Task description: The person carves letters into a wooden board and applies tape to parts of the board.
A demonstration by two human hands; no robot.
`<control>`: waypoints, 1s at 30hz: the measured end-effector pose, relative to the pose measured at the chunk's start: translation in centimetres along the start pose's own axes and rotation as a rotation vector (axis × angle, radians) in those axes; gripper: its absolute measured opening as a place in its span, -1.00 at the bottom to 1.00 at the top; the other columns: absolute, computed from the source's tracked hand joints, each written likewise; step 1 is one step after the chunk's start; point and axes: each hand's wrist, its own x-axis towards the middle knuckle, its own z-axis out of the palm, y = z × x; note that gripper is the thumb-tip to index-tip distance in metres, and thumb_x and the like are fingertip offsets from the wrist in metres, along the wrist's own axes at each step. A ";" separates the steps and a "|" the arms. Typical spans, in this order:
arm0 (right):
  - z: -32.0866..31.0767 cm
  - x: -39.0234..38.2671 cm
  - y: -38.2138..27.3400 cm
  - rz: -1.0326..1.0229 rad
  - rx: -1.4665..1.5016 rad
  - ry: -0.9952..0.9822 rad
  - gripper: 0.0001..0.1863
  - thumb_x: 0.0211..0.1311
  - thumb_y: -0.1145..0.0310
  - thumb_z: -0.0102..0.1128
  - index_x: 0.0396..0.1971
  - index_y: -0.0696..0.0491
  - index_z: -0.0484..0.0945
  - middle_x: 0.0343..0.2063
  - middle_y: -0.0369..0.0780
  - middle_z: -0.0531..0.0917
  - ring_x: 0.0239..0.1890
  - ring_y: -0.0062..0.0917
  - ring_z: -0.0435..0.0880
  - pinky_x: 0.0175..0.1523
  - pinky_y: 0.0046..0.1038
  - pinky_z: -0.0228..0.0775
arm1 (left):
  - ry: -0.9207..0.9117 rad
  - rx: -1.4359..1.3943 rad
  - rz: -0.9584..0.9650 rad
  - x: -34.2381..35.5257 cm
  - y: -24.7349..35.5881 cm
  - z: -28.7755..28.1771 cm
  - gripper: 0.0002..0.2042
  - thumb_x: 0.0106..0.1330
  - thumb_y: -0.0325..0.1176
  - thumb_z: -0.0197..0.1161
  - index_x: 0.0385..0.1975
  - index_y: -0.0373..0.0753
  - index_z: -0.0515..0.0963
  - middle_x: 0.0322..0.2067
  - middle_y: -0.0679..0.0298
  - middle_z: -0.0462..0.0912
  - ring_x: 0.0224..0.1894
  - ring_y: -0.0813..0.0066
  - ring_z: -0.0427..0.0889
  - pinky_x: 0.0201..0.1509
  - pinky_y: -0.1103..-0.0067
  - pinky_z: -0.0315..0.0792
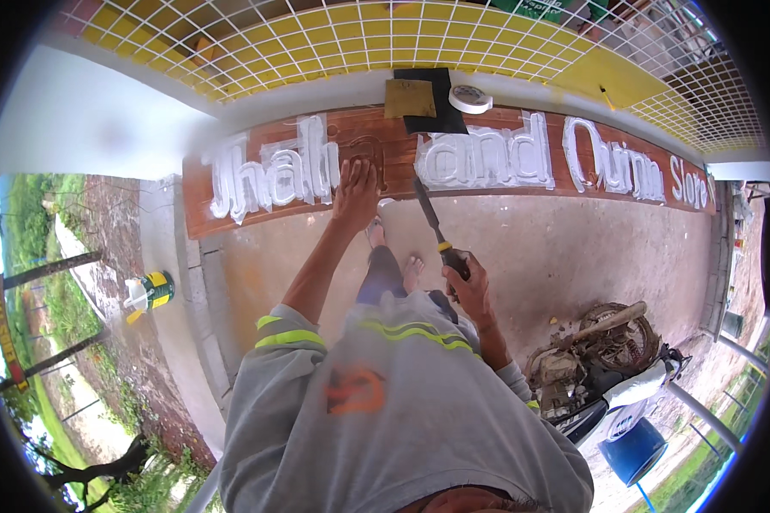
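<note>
The long brown wooden board [402, 162] lies across the upper middle of the view, in front of the person, below a white wire mesh [334, 38]. Along it stands a row of large letters; the white letters [530, 158] have a pale covering, uneven at the edges. One bare letter [370, 145] has the same brown colour as the board, and it is partly hidden.

The left hand [356, 190] is released and holds nothing; it rests with its fingers extended over this bare letter. The right hand [468, 284] is closed around the dark handle of a hand tool [432, 218], which has a yellow ring and a long flat blade. The blade points to the board, and its tip is near the bare letter, on the right; if it touches the wood, I cannot tell.

At the upper edge of the board there is a black sheet [443, 120], with a smaller brown sheet [410, 98] on it. A white roll of tape [470, 99] is at its right side.
</note>
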 end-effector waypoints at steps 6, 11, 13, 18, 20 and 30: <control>4.5 -0.7 -0.4 -0.053 0.151 0.159 -0.66 0.33 0.29 0.14 0.00 0.17 0.53 -0.57 -0.32 0.56 -0.60 -0.69 0.49 -0.47 -0.55 0.36 | -0.338 -0.464 -0.263 2.2 0.6 -5.3 -0.85 0.34 -0.30 0.17 -0.29 -0.23 0.58 -0.24 -0.05 0.67 0.00 -0.03 0.56 0.20 0.17 0.31; 9.0 2.0 1.3 0.005 -0.031 0.233 -0.63 0.34 0.28 0.12 0.06 0.16 0.50 -0.53 -0.18 0.57 -0.55 -0.57 0.58 -0.40 -0.45 0.43 | -0.316 -0.519 -0.183 0.8 -0.5 -5.5 -0.78 0.33 -0.34 0.18 -0.09 -0.22 0.58 -0.13 0.02 0.67 0.01 0.03 0.57 0.16 0.18 0.33; 11.7 2.5 1.2 -0.017 -0.034 0.287 -0.63 0.34 0.27 0.13 0.04 0.16 0.51 -0.55 -0.25 0.56 -0.61 -0.63 0.52 -0.46 -0.50 0.38 | -0.345 -0.478 -0.149 -0.6 -1.2 -4.7 -0.56 0.31 -0.36 0.19 0.21 -0.21 0.45 0.05 0.07 0.61 0.08 0.07 0.52 0.21 0.21 0.30; 16.1 4.5 3.1 -0.190 -0.224 0.479 -0.63 0.33 0.26 0.16 0.04 0.15 0.53 -0.56 -0.28 0.56 -0.66 -0.68 0.48 -0.52 -0.52 0.35 | -0.383 -0.551 0.010 -1.2 -3.8 -3.0 -0.46 0.29 -0.35 0.22 0.29 -0.28 0.35 0.20 0.05 0.48 0.17 0.10 0.45 0.26 0.21 0.27; 16.0 4.5 1.8 -0.151 -0.267 0.458 -0.61 0.24 0.35 0.23 0.05 0.15 0.51 -0.37 -0.10 0.70 -0.37 -0.31 0.71 -0.16 -0.34 0.52 | -0.414 -0.576 0.046 -1.2 -4.5 -3.0 -0.44 0.28 -0.34 0.23 0.30 -0.31 0.33 0.23 0.04 0.45 0.18 0.10 0.43 0.26 0.20 0.27; 9.7 4.4 -4.0 0.018 -0.314 0.307 -0.55 0.11 0.34 0.41 0.00 0.13 0.52 -0.47 -0.18 0.68 -0.44 -0.58 0.60 -0.29 -0.45 0.44 | -0.471 -0.644 -0.004 0.6 -3.4 -4.3 -0.39 0.25 -0.34 0.25 0.32 -0.32 0.28 0.13 0.06 0.50 0.17 0.08 0.43 0.27 0.20 0.26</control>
